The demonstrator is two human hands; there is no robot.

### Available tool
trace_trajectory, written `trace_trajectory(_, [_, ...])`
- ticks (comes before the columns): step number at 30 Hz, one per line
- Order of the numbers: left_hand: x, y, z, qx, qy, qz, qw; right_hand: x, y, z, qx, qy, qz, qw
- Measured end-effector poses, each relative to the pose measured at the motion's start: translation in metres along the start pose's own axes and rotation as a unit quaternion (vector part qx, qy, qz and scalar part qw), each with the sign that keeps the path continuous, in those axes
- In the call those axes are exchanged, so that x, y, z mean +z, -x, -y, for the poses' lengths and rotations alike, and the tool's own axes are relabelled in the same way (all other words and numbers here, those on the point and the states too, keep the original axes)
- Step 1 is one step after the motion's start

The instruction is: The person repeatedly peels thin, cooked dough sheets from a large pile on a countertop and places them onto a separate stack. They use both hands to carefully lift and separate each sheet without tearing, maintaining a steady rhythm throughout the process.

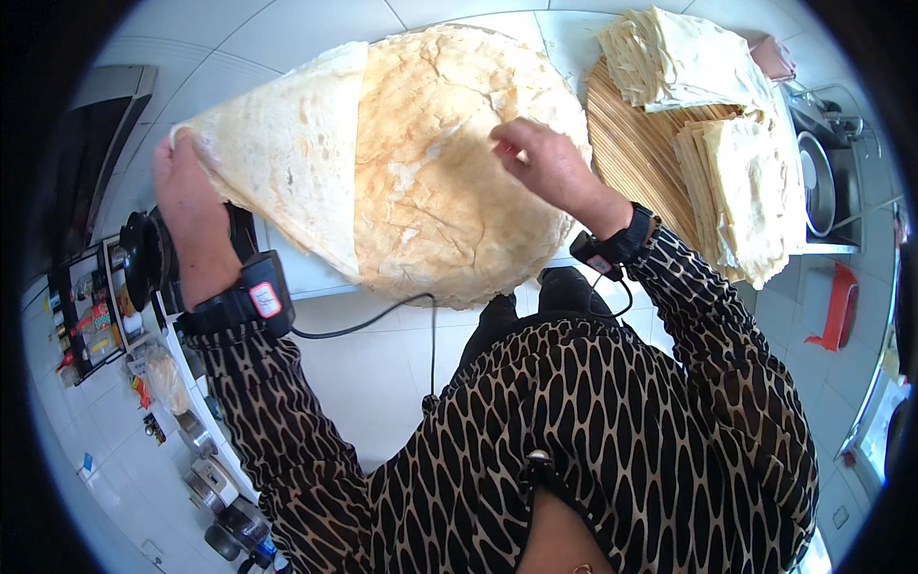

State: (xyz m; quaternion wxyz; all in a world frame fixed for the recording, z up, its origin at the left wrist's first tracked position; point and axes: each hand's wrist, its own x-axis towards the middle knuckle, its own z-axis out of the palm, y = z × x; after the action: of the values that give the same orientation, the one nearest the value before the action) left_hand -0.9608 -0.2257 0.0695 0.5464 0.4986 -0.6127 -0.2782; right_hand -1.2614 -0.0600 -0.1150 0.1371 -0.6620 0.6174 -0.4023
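A stack of large, round, thin flatbreads (466, 172) lies before me, its browned top creased and cracked. Over its left side is a paler flatbread sheet (287, 151) with a straight right edge; I cannot tell whether that edge is a fold or a cut. My left hand (188, 194) pinches the far left corner of this pale sheet, out past the stack's left side. Above the right part of the round stack is my right hand (541, 161), fingers loosely bent and nothing visible in them. Whether its fingertips touch the bread is unclear.
To the right, a slatted wooden board (638, 158) bears two piles of folded flatbread, one at the back (688, 61) and one nearer (742, 194). Beyond it is a sink with a metal basin (816, 183). Dark pans (140, 251) hang at the left. A black cable (366, 326) trails from my left wrist.
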Motion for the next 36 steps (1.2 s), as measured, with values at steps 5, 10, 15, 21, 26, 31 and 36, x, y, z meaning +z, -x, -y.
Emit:
trace_trajectory(5, [-0.031,-0.014,-0.050,0.066,-0.027,-0.032,0.997,0.042,-0.013,0.029,0.044,-0.175,0.227,0.957])
trace_trajectory(10, [-0.056,-0.025,-0.112,0.052,0.054,-0.103,0.992,0.081,-0.021,0.065,0.112,-0.417,0.405,0.806])
trace_trajectory(15, [-0.068,-0.017,-0.165,0.102,0.073,-0.118,0.985,0.090,-0.011,0.116,0.176,-0.654,0.452,0.580])
trace_trajectory(21, [-0.060,0.033,-0.175,0.165,-0.057,-0.019,0.984,0.053,-0.022,0.099,0.193,-0.827,0.306,0.429])
trace_trajectory(26, [-0.027,0.059,-0.165,-0.009,0.123,-0.036,0.992,0.022,-0.035,0.051,0.183,-0.805,0.359,0.436])
trace_trajectory(31, [-0.017,0.086,-0.169,0.309,-0.156,0.202,0.916,-0.006,0.007,0.029,0.211,-0.766,0.440,0.418])
trace_trajectory(36, [-0.005,0.085,-0.167,0.045,0.025,0.271,0.961,0.011,0.009,0.050,0.281,-0.774,0.296,0.484])
